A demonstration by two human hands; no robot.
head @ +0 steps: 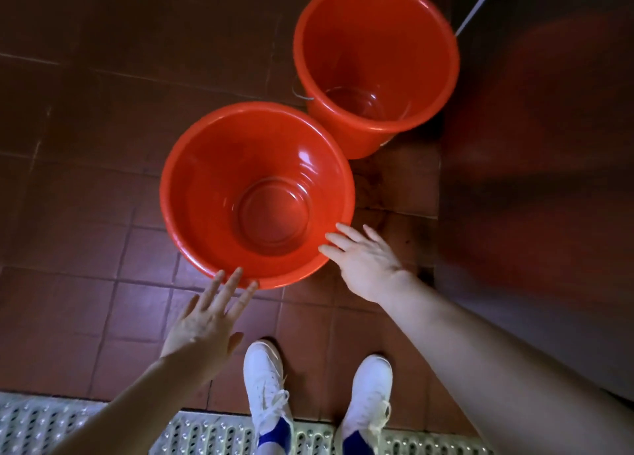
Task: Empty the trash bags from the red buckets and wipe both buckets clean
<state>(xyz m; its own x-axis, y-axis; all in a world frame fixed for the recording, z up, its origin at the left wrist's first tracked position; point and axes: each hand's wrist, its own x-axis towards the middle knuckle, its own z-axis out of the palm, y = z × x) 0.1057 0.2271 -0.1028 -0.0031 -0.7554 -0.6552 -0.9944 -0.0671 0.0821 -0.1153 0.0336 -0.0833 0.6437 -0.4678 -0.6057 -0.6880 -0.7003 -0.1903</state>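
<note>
Near bucket [257,193] rim, left hand [202,320] and right hand [363,262] flat-fingered, grasping nothing, far bucket [375,63] adjacent

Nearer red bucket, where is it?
Head view, left of centre: the nearer red bucket stands on the tiled floor, left hand and right hand at its near rim, other bucket behind.

Two red buckets stand upright on a reddish-brown tiled floor [85,180], the nearer bucket [257,193] at centre and the farther bucket [375,59] just beyond it to the right, while a pair of white shoes [266,382] straddles the near edge, heels over a perforated metal grating [206,434].
</note>
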